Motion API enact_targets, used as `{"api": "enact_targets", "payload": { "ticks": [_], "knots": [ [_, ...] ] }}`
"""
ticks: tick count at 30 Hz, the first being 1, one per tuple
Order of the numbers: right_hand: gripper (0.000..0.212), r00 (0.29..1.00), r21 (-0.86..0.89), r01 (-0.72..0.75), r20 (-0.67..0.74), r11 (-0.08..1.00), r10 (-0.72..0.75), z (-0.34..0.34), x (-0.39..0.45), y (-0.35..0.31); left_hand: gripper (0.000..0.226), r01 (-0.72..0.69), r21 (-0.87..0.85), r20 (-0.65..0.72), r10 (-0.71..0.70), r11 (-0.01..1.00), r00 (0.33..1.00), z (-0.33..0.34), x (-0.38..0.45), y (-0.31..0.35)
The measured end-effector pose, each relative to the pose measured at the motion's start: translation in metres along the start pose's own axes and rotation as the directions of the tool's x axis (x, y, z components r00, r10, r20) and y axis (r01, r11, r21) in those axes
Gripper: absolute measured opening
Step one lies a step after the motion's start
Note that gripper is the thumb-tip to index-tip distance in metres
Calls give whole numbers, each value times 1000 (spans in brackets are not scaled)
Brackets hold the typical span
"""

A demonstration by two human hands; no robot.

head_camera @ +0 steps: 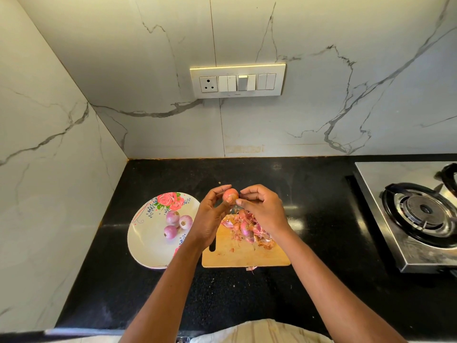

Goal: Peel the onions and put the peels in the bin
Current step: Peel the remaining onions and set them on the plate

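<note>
Onion point(230, 195) gripped in left hand point(210, 216), right hand point(262, 209) pinching its skin; peels point(249, 231) could scatter off the board point(244, 256).

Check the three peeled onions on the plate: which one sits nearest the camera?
The lowest onion, alone toward the plate's middle. The other two, one by the rose print and one right of it, sit side by side farther back.
</note>
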State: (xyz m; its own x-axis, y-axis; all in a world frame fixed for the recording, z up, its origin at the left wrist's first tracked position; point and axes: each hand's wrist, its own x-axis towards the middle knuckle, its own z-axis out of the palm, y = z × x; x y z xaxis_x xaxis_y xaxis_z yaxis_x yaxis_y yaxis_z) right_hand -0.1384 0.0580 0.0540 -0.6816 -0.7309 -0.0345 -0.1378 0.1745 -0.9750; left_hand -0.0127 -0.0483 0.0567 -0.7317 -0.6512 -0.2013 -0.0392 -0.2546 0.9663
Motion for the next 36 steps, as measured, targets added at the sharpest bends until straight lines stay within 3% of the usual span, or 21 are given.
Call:
{"api": "enact_targets", "payload": {
  "ticks": [6, 14, 18, 21, 25, 29, 36],
  "knots": [
    [18, 998, 93, -69, 14, 993, 68, -1, 0, 0, 38, 30, -80, 21, -28, 996, 999, -3, 0, 2],
    [13, 997, -78, 75, 4, 994, -75, 4, 0, -6, 30, 39, -146, -4, -40, 989, 999, 3, 2, -1],
    [9, 998, -70, 50, -39, 996, -53, 2, 1, -3, 26, 38, -160, -17, -41, 986, 999, 3, 1, -2],
    [10, 998, -62, 27, -49, 998, -30, -3, 2, -3, 29, 32, -132, -32, -37, 991, 999, 2, 2, -1],
    [22, 998, -33, 32, 54, 999, -30, -1, 0, -8, 45, -24, -41, -100, 20, 999, 995, -1, 2, -1],
    [22, 1000, -64, 27, 14, 998, -27, 0, -2, -9, 32, -70, 75, -115, 79, 995, 990, 0, 5, -5],
    [21, 1000, -33, -4, 20, 999, 5, -1, -1, -13, 39, -56, 38, -82, 59, 998, 995, -2, 4, -2]
  ]
}}
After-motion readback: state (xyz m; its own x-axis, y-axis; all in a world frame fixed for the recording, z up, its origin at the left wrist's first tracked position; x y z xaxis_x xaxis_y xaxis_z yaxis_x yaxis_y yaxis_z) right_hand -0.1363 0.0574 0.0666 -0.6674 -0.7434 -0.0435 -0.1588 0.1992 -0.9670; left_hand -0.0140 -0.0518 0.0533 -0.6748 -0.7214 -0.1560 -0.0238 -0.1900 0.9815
